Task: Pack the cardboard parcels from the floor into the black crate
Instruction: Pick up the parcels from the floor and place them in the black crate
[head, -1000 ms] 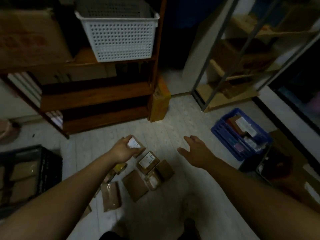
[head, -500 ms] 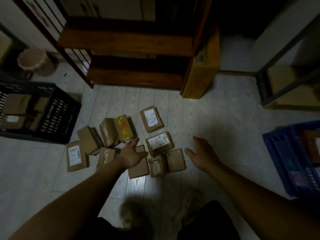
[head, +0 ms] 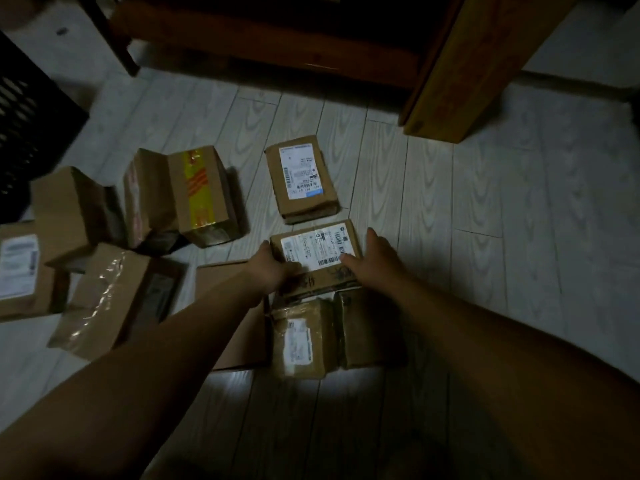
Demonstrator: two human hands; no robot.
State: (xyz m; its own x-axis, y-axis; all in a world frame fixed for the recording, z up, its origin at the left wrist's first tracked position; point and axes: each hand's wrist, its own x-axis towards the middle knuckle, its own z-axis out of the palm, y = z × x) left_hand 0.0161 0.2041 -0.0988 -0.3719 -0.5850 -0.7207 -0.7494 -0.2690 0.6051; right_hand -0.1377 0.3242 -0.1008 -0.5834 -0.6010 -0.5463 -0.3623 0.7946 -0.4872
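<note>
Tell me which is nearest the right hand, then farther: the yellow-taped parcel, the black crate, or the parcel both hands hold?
1. held parcel, touching the right hand.
2. yellow-taped parcel, off to the left.
3. black crate, at the far left edge.

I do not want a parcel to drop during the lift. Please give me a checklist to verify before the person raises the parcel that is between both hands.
1. Left hand on the labelled parcel: ok, it grips the left edge, thumb on top.
2. Right hand on it: ok, it holds the right edge, thumb on top.
3. Top of the parcel free: ok, only its label shows.
4. Near edge free of the small parcels: cannot tell, they lie close against it.
5. Room in the black crate: cannot tell, only a corner shows at far left.
6. Floor path to the crate: not ok, the yellow-taped parcel lies between.
</note>
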